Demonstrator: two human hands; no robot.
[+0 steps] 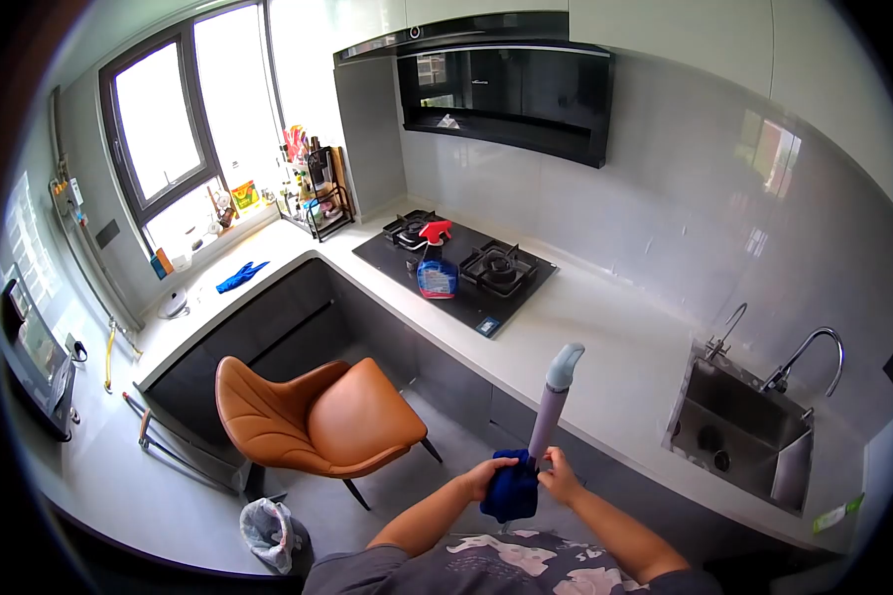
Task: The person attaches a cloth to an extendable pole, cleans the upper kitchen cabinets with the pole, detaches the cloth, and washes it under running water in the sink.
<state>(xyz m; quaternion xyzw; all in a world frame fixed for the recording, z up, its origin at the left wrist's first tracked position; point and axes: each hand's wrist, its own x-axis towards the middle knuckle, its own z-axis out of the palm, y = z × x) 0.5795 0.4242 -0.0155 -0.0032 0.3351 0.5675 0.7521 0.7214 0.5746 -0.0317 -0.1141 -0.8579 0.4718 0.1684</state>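
In front of the body, my left hand (485,476) is closed on a dark blue cloth (510,493) that hangs bunched around the lower part of a pole. The pole (547,416) is pale purple with a curved light grey handle end at the top, and it stands tilted slightly right. On its right side, my right hand (560,474) has its fingers pressed together at the pole and the cloth edge. The lower end of the pole is hidden by the cloth.
A brown chair (367,412) stands left of the hands, with a lined bin (268,531) below it. A spray bottle (437,278) rests on the black stove (486,309). At the right is a sink (744,412). Blue gloves (240,278) lie on the left counter (283,241).
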